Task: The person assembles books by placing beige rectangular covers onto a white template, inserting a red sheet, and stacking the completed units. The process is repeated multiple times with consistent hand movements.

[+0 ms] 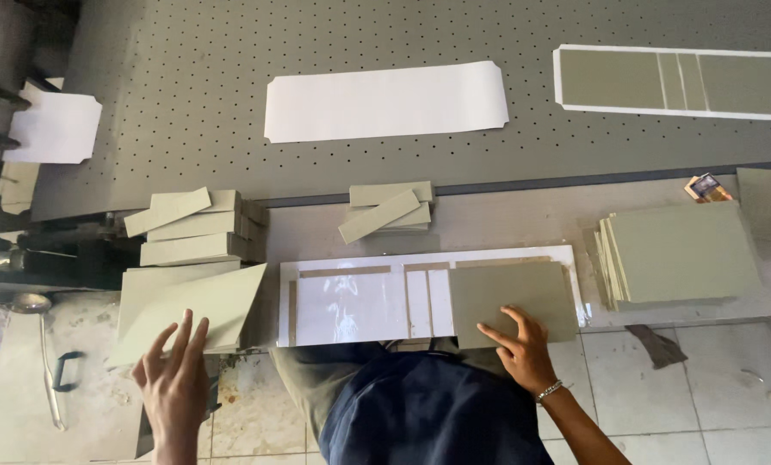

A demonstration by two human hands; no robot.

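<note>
1. Head view, looking down: the right hand (523, 349) lies flat with fingers spread, pressing down on a grey-green board (513, 301). Nothing is gripped; the fingertips rest on the board's near edge, palm just off it.
2. That board lies under the right fingers, at the right end of a white glossy sheet (359, 303). The sheet stretches away from the hand toward the left, with thin brownish strips (344, 272) along its edges.
3. The left hand (174, 379) is open, fingers splayed and pointing away from the body. Its fingertips reach the near edge of a tilted large grey-green panel (198, 306); whether they touch it cannot be told. It holds nothing.
4. Beyond the left fingertips, past the panel, stands a stack of narrow board pieces (198, 226), its top piece lying askew.
5. Between the two hands and farther out sits a smaller pile of strips (390, 208), one lying diagonally across it.
6. To the right of the right hand, well apart, rests a stack of large grey-green boards (682, 254).
7. Far beyond both hands, on the perforated grey table (187, 86), lies a long white sheet (385, 101); another sheet with boards mounted on it (678, 82) lies beyond the right hand, farther right.
</note>
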